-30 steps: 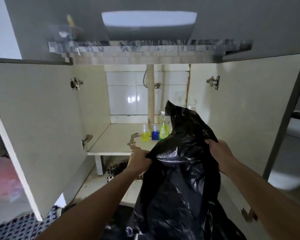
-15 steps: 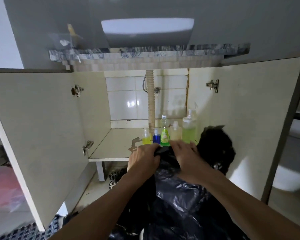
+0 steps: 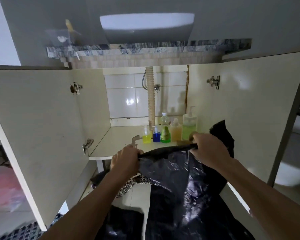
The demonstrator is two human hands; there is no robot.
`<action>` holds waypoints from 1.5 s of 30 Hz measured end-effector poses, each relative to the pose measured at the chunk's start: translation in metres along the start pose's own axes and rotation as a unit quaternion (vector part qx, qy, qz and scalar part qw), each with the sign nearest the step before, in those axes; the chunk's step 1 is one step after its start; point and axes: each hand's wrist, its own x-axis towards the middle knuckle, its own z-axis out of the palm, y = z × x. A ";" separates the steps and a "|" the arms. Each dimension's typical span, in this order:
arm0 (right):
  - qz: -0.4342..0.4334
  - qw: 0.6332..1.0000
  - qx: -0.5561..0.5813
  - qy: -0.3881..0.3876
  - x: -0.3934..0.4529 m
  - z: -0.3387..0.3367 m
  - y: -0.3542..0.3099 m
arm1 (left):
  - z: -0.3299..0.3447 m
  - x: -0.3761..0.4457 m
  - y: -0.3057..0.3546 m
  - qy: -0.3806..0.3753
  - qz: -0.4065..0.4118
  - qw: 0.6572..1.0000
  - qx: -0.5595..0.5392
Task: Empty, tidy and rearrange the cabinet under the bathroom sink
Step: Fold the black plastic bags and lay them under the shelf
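Black bag stretched out in front of the open cabinet

Left hand (image 3: 126, 161) and right hand (image 3: 209, 149) each clench the twisted top edge of the black bin bag (image 3: 177, 184) at frame centre; five bottles (image 3: 164, 134) stand on the cabinet shelf (image 3: 118, 142) behind.

Left hand (image 3: 126, 161): knuckles up, fingers (image 3: 132, 154) curled tight — gripping a black bag (image 3: 177, 172) edge.
Right hand (image 3: 209, 149): fisted on the same edge, further right.
Arms: both forearms bare, reaching forward — slightly converging.
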 end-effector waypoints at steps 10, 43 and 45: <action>0.055 0.988 -0.146 -0.005 0.056 0.017 0.044 | 0.026 0.074 0.029 0.064 -0.031 0.997 -0.017; 0.074 0.845 -0.231 -0.477 -0.211 0.218 0.101 | 0.283 -0.150 0.008 -0.529 0.083 0.844 0.031; 0.076 0.837 -0.247 -0.483 -0.219 0.220 0.107 | 0.285 -0.158 0.009 -0.538 0.085 0.838 0.029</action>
